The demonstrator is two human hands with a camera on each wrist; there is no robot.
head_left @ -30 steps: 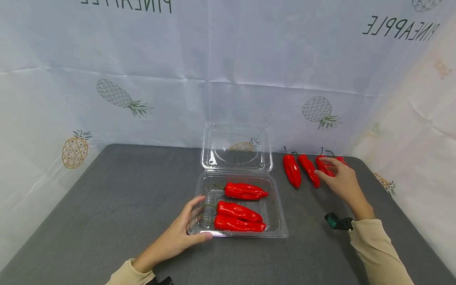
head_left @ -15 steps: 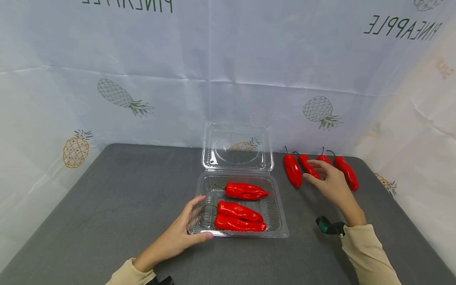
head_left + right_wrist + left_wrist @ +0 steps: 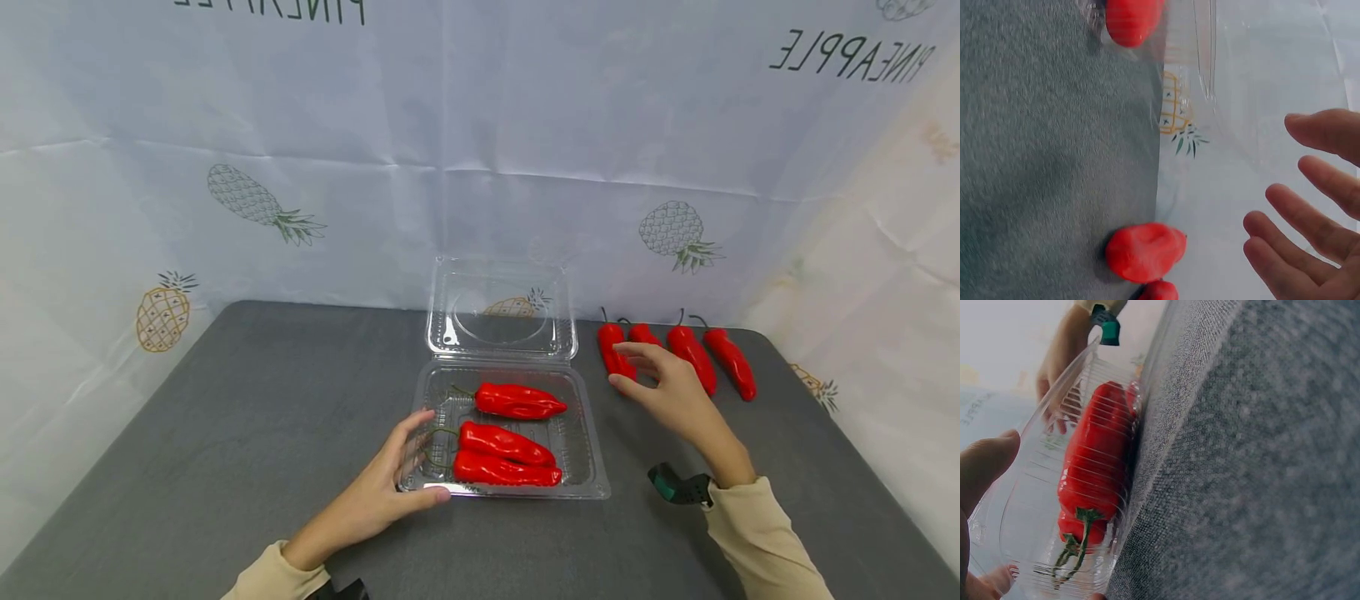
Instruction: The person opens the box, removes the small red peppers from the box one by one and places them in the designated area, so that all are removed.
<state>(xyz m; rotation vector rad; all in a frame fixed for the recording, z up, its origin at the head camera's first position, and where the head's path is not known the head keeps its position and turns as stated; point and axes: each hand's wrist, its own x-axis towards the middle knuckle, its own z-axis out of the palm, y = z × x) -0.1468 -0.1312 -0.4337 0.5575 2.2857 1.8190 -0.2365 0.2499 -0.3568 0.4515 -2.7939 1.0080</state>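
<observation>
On table [image 3: 225, 433] | left hand [image 3: 375, 500] grips clamshell [image 3: 592, 479] edge | right hand [image 3: 667, 392] over peppers [image 3: 611, 350]

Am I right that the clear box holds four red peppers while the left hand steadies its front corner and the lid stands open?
Not quite: the clear box holds three red peppers, not four, as the head view shows. Four more lie on the table beside it. The left hand does steady its front corner, and the lid stands open.
</observation>
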